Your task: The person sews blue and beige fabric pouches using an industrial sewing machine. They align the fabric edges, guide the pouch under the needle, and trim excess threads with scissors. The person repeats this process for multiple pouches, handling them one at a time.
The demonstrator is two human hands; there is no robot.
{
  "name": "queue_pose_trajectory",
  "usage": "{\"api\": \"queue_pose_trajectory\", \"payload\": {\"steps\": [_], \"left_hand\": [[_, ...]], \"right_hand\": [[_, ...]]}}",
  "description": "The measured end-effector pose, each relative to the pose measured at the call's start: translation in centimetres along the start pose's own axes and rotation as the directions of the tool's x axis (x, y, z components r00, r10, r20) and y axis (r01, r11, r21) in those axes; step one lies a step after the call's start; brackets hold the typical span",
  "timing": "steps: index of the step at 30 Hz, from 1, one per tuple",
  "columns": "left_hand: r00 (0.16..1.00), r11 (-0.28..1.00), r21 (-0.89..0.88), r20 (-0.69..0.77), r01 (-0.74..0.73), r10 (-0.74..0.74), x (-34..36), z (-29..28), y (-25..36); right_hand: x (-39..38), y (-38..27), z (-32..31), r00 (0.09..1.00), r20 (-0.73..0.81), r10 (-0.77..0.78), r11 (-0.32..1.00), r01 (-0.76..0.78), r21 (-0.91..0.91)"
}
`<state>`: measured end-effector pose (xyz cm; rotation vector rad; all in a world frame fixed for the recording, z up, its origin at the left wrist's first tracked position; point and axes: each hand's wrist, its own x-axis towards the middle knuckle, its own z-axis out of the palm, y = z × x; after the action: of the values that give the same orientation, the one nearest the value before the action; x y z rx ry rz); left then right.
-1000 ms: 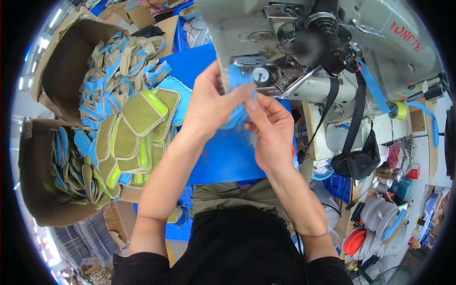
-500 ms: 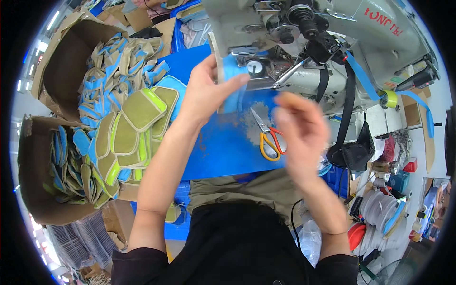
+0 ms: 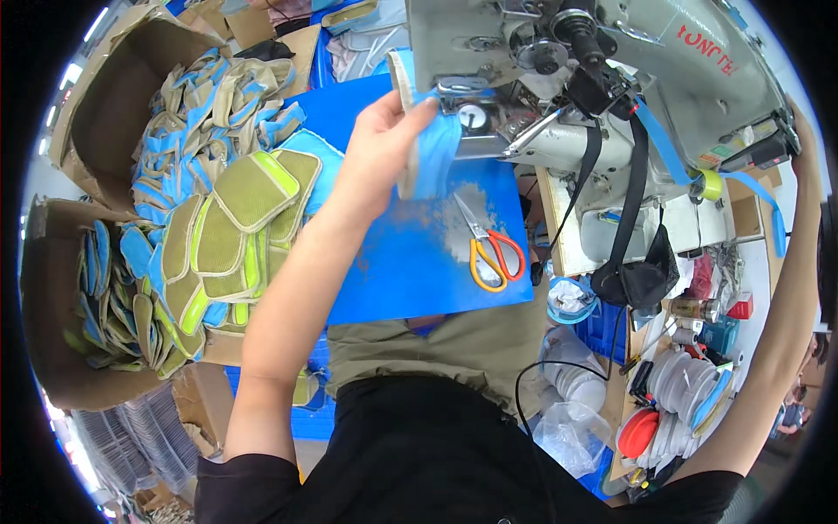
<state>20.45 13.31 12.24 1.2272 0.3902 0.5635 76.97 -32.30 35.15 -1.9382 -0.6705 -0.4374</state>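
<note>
My left hand (image 3: 384,140) is closed on a blue fabric piece (image 3: 435,162) with a beige edge, thumb on top, right beside the working end of the sewing machine (image 3: 550,131). The cloth reaches up against the machine's metal parts. My right arm stretches far out to the right, and my right hand (image 3: 801,131) is at the machine's far right end, its fingers hidden there. Scissors (image 3: 485,249) with orange and yellow handles lie on the blue tabletop (image 3: 393,279), blades pointing away from me.
To the left, olive and lime fabric pads (image 3: 236,227) are piled beside a cardboard box (image 3: 52,297) of similar pads. Beyond lies a heap of blue and beige strips (image 3: 205,131). A blue strap (image 3: 668,144) and a black pouch (image 3: 642,271) hang from the machine. White reels (image 3: 690,384) stand lower right.
My right hand has swung from above the scissors out to the machine's far right end. My left hand keeps hold of the fabric piece, which has shifted little.
</note>
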Motion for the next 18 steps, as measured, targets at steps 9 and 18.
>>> {"api": "queue_pose_trajectory", "payload": {"steps": [9,18], "left_hand": [[0.979,0.991,-0.028,-0.16,-0.13,0.124,-5.1,-3.7,-4.0],[0.946,0.982,-0.061,-0.287,-0.176,0.152,-11.2,-6.1,-6.7]], "right_hand": [[-5.1,1.2,4.1,0.929,-0.132,0.347,0.878,-0.273,0.392],[-45.2,-13.1,24.0,0.963,0.221,-0.157,0.803,0.255,-0.538]]}}
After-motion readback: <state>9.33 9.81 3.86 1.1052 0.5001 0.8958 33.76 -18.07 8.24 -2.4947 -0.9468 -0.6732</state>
